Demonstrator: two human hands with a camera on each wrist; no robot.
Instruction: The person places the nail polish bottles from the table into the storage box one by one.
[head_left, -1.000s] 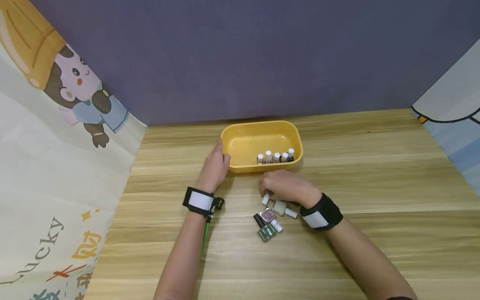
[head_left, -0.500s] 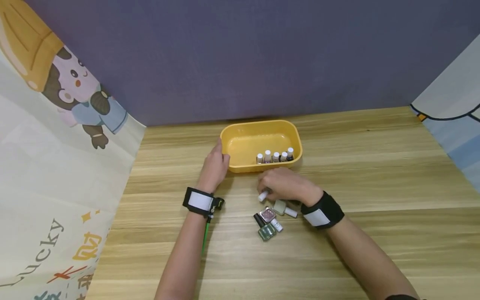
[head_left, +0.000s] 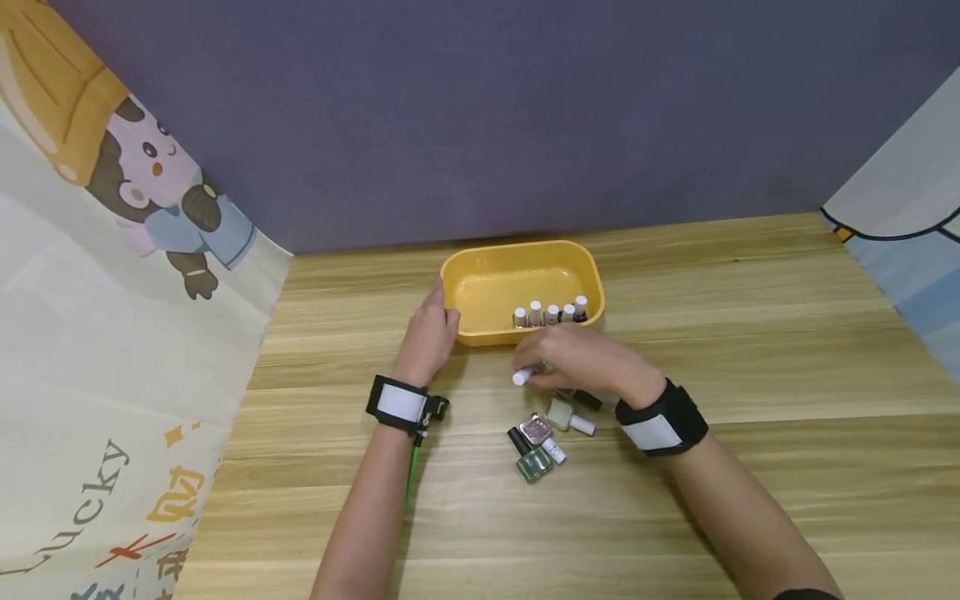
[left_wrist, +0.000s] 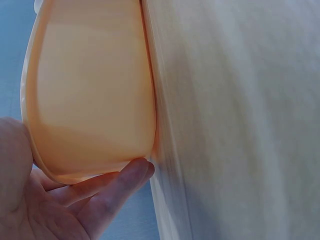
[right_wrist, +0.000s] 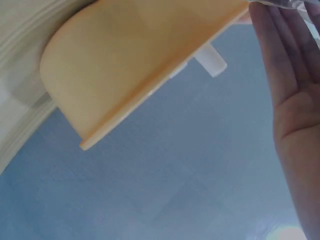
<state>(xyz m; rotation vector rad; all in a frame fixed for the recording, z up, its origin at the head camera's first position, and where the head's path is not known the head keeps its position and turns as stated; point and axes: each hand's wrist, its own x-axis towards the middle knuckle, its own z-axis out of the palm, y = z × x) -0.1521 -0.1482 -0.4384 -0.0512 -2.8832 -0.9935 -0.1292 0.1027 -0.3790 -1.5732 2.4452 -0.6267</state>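
From the head view, we see a yellow tub [head_left: 517, 283] near the back edge of the wooden counter [head_left: 750, 333]. The left hand [head_left: 429, 333] is on the tub's left end, its grip bent round the rim. The right hand [head_left: 573, 358] is just in front of the tub's near side. Its grip is nearly closed, pinching a white-capped bottle [head_left: 522, 377] that leans, cap toward us. Five small bottles [head_left: 552, 316] stand in a row inside the tub, along its near wall by the right corner. A cream bottle [head_left: 558, 414], a pink bottle [head_left: 536, 429] and a green bottle [head_left: 534, 465] lie on the counter between the tub and the front edge. A black cap [head_left: 587, 400] pokes out below the right hand.

From the left wrist view, we see fingers against the outside of the tub's end. The tub looks light and stiff, so the rim is a good place to hold.

From the right wrist view, we see fingertips at clear glass, cut off by the top edge. We think the bottles are small, hard, smooth and a bit slippery, and could crack if dropped. We would hold one by its flat sides.
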